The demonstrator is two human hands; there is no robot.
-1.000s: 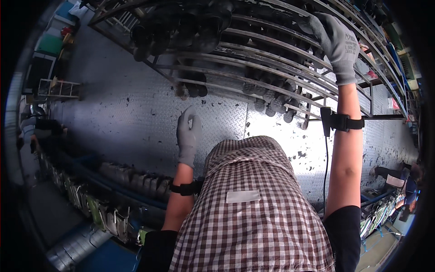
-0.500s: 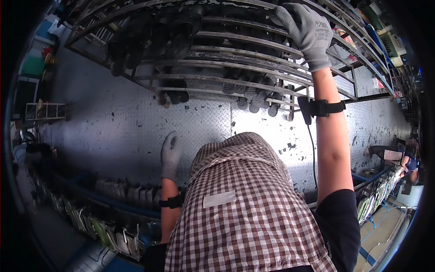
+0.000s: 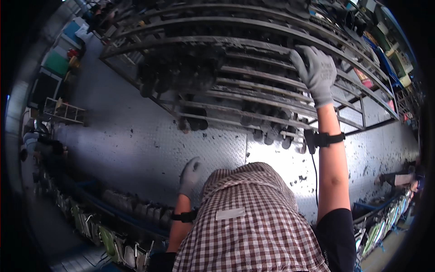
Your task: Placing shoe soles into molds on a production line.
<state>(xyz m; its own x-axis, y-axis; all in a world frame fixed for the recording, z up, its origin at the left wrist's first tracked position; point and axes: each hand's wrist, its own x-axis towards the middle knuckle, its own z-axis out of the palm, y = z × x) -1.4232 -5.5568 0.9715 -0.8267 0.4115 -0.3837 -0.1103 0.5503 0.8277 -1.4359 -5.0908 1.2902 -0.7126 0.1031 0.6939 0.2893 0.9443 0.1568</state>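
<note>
A long metal rack (image 3: 267, 97) with several parallel rails fills the upper part of the view. My right hand (image 3: 317, 75), in a grey glove, reaches far forward with its fingers curled over an upper rail. Dark, rounded pieces that look like footwear (image 3: 181, 70) sit on the rack's left half, blurred and in shadow. More such dark pieces (image 3: 269, 131) show on the lower level. My left hand (image 3: 190, 176), also gloved, hangs low beside my checked apron (image 3: 258, 226); its fingers are loosely bent, with nothing between them.
Scuffed metal tread-plate floor (image 3: 136, 145) lies between me and the rack. Behind me runs a line of upright flat pieces (image 3: 108, 235) along a blue frame. A small pale rack (image 3: 63, 111) stands at far left. Another person (image 3: 403, 179) is at the right edge.
The rack and my right hand both sit lower in view, the rack shifted slightly rightward too. My left hand and apron also appear lower and further right. The right hand stays at the upper rail.
</note>
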